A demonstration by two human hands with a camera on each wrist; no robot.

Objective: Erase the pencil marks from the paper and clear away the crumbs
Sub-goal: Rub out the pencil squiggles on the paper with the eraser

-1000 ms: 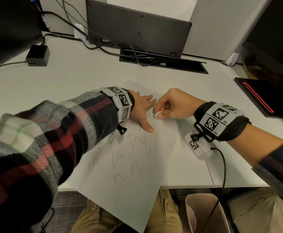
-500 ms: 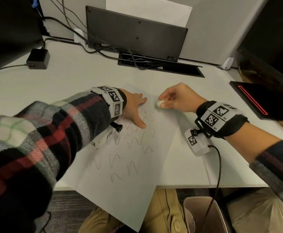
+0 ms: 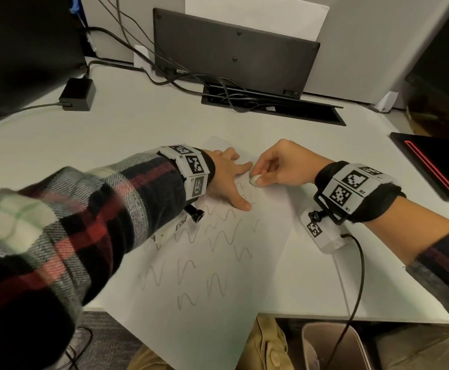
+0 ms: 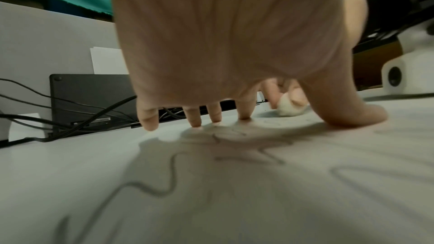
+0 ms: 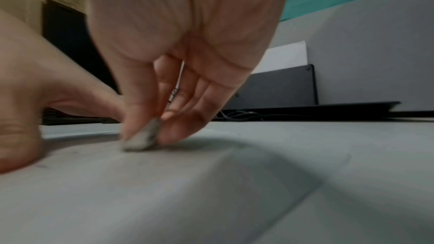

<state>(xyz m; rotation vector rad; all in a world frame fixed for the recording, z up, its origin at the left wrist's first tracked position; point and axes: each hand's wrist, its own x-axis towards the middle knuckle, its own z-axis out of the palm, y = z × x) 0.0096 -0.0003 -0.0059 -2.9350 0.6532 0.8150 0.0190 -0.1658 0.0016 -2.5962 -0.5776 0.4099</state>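
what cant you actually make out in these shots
- Pencil marks under the left hand: head view, the palm covers them.
- Crumbs on the paper: too small in head view, smeared in both wrist views.
- Eraser: right wrist view is motion-blurred and the right hand pinches it, hiding its shape.
- Near corner of the paper: head view, cut off by the bottom edge.

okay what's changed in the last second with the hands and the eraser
The right hand rubbed the eraser out away from the left hand, then back beside its fingertips. The left hand stayed spread, pressing the paper. Most pencil marks remain.
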